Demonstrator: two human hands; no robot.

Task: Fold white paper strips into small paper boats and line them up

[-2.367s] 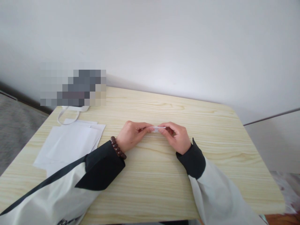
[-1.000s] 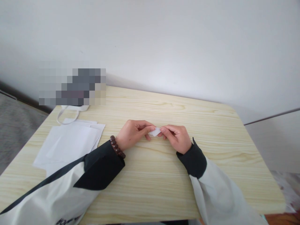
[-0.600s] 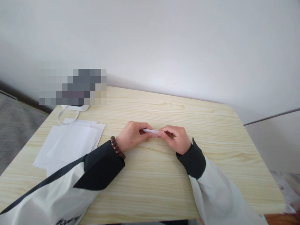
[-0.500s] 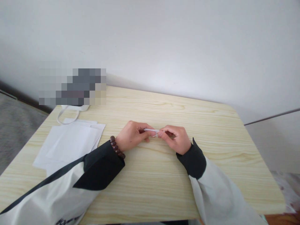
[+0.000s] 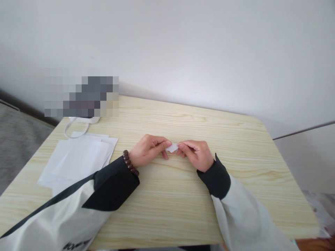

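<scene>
A small folded piece of white paper [image 5: 172, 148] is pinched between my two hands above the middle of the table. My left hand [image 5: 150, 149], with a dark bead bracelet [image 5: 130, 163] at its wrist, grips the paper's left end between thumb and fingers. At the right end, my right hand [image 5: 195, 152] holds it the same way, thumb on top. The paper's near edge comes to a blunt point between the thumbs. Fingertips hide both of its ends and its underside.
White paper sheets [image 5: 78, 160] lie loosely stacked on the left of the wooden table [image 5: 167, 209]. Behind them a white cable [image 5: 65, 130] loops from a white-based object [image 5: 92, 120], mostly blurred out by pixelation. A pale wall [image 5: 196, 52] runs along the table's far edge.
The paper has turned from nearly edge-on to showing a broader white face toward me. My fingers have shifted on it, with the thumbs now on top; both arms stay in place.
</scene>
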